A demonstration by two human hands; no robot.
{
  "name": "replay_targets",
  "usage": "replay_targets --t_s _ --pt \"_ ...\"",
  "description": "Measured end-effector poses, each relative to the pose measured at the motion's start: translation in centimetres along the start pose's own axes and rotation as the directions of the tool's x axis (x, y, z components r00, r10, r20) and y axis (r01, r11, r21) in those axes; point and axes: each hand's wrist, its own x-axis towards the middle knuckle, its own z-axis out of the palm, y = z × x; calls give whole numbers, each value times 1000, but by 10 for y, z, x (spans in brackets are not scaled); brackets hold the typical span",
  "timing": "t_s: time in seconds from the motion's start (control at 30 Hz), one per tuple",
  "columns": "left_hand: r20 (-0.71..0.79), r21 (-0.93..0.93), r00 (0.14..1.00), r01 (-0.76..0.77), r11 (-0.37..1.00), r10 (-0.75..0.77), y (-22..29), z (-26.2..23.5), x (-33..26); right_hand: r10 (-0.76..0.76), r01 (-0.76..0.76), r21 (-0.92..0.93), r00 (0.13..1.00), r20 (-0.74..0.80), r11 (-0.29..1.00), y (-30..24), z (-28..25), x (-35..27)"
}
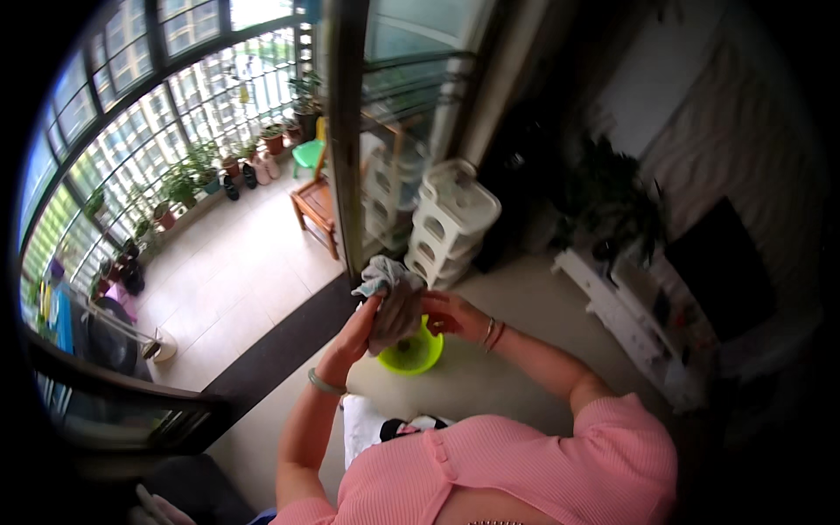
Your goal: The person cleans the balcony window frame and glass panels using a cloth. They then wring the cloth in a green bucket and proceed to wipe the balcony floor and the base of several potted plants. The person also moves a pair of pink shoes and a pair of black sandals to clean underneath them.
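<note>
Pink ribbed top (525,464) fills the lower edge, nearest the lens; both of my forearms rise from it toward the centre. Left hand (357,331), with a pale green bangle (324,383) on its wrist, is closed around the lower part of a bunched grey cloth (395,302). Right hand (448,313), wearing thin bracelets (492,332) at the wrist, grips the same cloth from the opposite side, fingers curled. Cloth is held up between the two hands, its pale upper end sticking out above them. Directly below the hands, on the floor (490,376), sits a lime-green plastic basin (411,352), partly hidden by the cloth. Beyond the hands stands a white stacked plastic rack (451,219). To the left of the hands, past a dark door frame (346,131), a tiled balcony holds a wooden stool (317,208) and potted plants (188,179) along the railing. Whether the cloth is wet cannot be told.
</note>
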Motion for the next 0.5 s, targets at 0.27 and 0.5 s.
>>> replay_targets --t_s 0.27,0.5 --pt "48 31 997 51 998 -52 67 -85 -12 -81 63 -386 996 -32 920 -10 35 88" --pt "-45 60 999 8 998 -6 117 -167 -29 35 -38 35 996 86 999 -14 110 187"
